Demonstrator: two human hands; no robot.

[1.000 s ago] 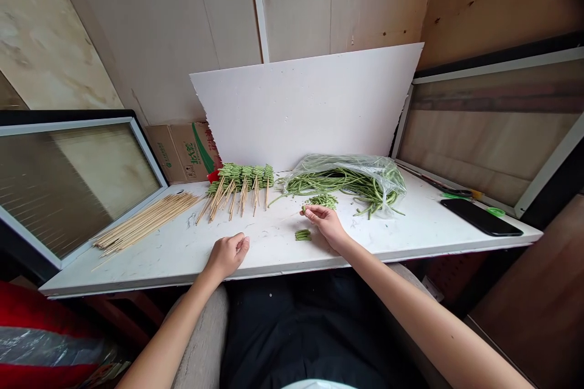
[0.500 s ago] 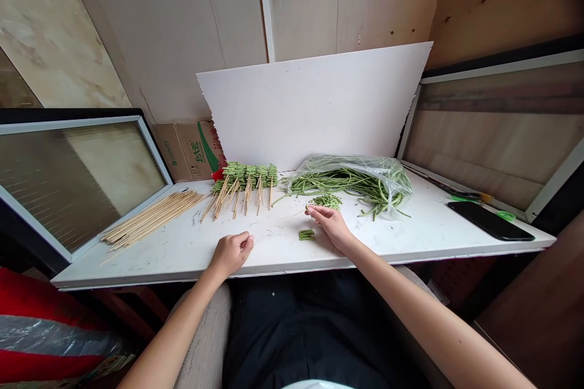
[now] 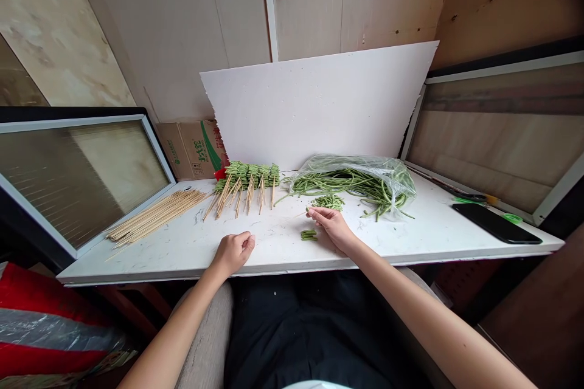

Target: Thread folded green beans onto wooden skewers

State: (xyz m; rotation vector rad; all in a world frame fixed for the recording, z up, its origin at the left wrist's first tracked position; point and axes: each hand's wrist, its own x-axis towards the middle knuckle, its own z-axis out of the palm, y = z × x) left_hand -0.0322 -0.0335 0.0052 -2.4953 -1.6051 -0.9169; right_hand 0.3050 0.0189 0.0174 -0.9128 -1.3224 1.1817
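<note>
My left hand is closed in a fist above the front part of the white table; what it holds, if anything, I cannot make out. My right hand pinches a small piece of green bean between thumb and fingertips. A faint thin line runs left from those fingertips, too pale to name surely. Just behind the right hand lies a heap of cut bean pieces. Several short bean pieces lie side by side to its left, near the wrist. Farther back, a clear plastic bag holds long green beans.
Bean-loaded skewers are stacked at the back left, sticks toward me. Bare bamboo skewers lie at the left. A cardboard box and a white board stand behind. At right are a black phone and a green ring.
The view has shifted slightly, so the table's things appear a little farther right. Both hands keep nearly the same pose, and the right hand still pinches the bean piece.
</note>
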